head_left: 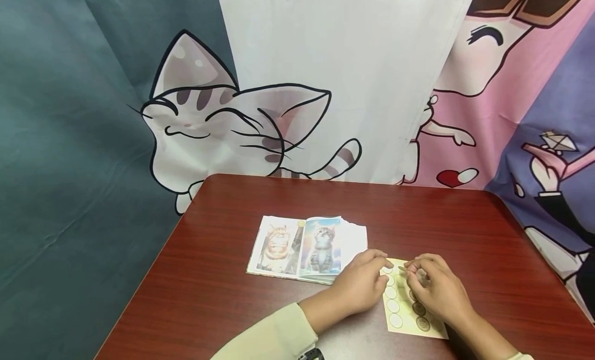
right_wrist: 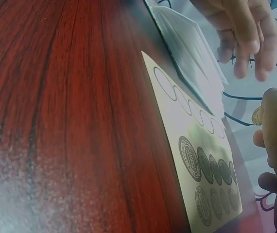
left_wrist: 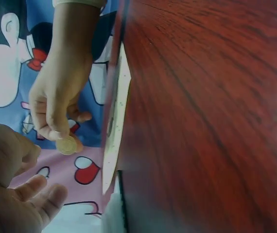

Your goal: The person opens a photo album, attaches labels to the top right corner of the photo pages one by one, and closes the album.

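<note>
My right hand (head_left: 439, 287) pinches a round gold sticker (left_wrist: 66, 144) between thumb and finger, held above a pale yellow sticker sheet (head_left: 407, 313). The sheet lies flat on the table, with a column of bare white circles on its left and dark, printed round stickers on its right. In the right wrist view, the gold sticker (right_wrist: 256, 116) shows only in part past the fingers. My left hand (head_left: 360, 282) hovers by the sheet's upper left corner. Its fingers are loosely bent, with nothing between them in the left wrist view.
An open book (head_left: 279, 249) with kitten pictures lies left of the sheet, behind the left hand. One round gold sticker (head_left: 301, 223) sits at the top of its left page. The reddish-brown table (head_left: 209, 298) reaches a cartoon cat curtain (head_left: 297, 127).
</note>
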Action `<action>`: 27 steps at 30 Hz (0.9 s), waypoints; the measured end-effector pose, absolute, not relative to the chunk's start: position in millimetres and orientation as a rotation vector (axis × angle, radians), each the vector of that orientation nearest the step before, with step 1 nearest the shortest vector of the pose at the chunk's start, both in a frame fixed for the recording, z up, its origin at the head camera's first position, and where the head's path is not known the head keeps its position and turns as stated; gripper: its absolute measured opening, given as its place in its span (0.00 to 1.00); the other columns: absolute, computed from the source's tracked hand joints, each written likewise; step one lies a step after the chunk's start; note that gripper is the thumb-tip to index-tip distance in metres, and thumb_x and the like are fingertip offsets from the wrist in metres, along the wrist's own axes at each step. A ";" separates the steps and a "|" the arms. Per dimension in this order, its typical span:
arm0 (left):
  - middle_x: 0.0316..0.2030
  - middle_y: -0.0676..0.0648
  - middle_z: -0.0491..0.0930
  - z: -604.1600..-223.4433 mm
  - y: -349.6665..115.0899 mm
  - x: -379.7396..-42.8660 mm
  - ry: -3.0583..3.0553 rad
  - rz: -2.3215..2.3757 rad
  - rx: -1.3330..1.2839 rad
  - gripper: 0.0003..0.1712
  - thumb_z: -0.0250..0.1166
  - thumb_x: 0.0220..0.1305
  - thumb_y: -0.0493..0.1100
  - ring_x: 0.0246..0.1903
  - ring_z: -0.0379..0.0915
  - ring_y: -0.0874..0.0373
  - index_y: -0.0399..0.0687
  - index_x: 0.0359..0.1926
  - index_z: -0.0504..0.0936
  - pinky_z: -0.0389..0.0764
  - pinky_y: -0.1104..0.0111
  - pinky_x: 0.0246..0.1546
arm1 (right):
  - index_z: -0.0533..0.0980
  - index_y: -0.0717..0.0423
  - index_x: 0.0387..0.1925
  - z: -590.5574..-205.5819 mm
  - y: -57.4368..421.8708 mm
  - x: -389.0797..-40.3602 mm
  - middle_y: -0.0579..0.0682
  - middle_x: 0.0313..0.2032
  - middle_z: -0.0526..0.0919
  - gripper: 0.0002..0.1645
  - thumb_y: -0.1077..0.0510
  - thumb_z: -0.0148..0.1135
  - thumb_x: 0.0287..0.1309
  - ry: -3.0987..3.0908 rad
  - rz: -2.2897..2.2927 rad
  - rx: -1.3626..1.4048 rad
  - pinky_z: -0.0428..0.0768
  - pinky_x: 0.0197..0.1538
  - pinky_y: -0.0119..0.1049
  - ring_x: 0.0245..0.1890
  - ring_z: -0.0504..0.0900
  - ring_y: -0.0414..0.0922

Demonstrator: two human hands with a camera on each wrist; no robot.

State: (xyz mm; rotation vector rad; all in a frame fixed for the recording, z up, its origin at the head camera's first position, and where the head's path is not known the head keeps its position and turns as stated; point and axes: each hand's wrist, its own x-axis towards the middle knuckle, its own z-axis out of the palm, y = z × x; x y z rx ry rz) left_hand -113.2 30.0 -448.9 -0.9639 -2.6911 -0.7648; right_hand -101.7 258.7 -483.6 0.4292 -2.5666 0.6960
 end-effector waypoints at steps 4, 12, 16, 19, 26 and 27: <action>0.61 0.55 0.77 -440.2 20.9 -109.0 -2.658 -0.767 -1.006 0.15 0.66 0.68 0.45 0.60 0.72 0.62 0.55 0.55 0.83 0.70 0.75 0.62 | 0.77 0.37 0.28 -484.3 258.9 -101.7 0.48 0.46 0.82 0.13 0.60 0.72 0.53 -2.579 0.693 0.420 0.79 0.32 0.46 0.45 0.80 0.47; 0.63 0.55 0.75 -426.4 -0.6 -101.7 -2.644 -0.695 -1.080 0.15 0.62 0.72 0.47 0.63 0.69 0.61 0.56 0.58 0.82 0.66 0.72 0.66 | 0.76 0.34 0.29 -483.8 255.0 -106.6 0.42 0.44 0.81 0.18 0.62 0.74 0.53 -2.555 0.697 0.440 0.77 0.30 0.40 0.37 0.79 0.43; 0.64 0.55 0.74 -424.7 -12.1 -98.7 -2.655 -0.620 -1.106 0.17 0.62 0.73 0.50 0.66 0.66 0.61 0.58 0.60 0.81 0.66 0.68 0.68 | 0.75 0.36 0.29 -482.7 254.5 -106.9 0.43 0.44 0.81 0.17 0.62 0.73 0.54 -2.554 0.692 0.443 0.79 0.31 0.39 0.36 0.80 0.44; 0.65 0.54 0.73 -425.6 -24.1 -96.9 -2.677 -0.609 -1.127 0.19 0.63 0.73 0.51 0.68 0.64 0.60 0.58 0.62 0.80 0.66 0.63 0.69 | 0.75 0.35 0.29 -482.0 254.9 -105.7 0.42 0.44 0.81 0.17 0.62 0.72 0.54 -2.567 0.694 0.435 0.80 0.31 0.38 0.37 0.80 0.44; 0.67 0.50 0.71 -431.4 -57.4 -98.3 -2.713 -0.608 -1.123 0.23 0.64 0.73 0.52 0.70 0.62 0.52 0.54 0.65 0.77 0.64 0.55 0.71 | 0.75 0.35 0.29 -480.4 254.9 -103.1 0.42 0.44 0.82 0.18 0.62 0.73 0.53 -2.578 0.700 0.425 0.79 0.31 0.39 0.38 0.79 0.43; 0.67 0.50 0.71 -432.5 -61.6 -98.9 -2.719 -0.608 -1.120 0.24 0.63 0.73 0.52 0.71 0.62 0.51 0.54 0.66 0.77 0.64 0.55 0.71 | 0.75 0.35 0.29 -480.1 255.0 -102.8 0.43 0.44 0.82 0.18 0.62 0.74 0.53 -2.576 0.698 0.429 0.79 0.31 0.39 0.38 0.79 0.43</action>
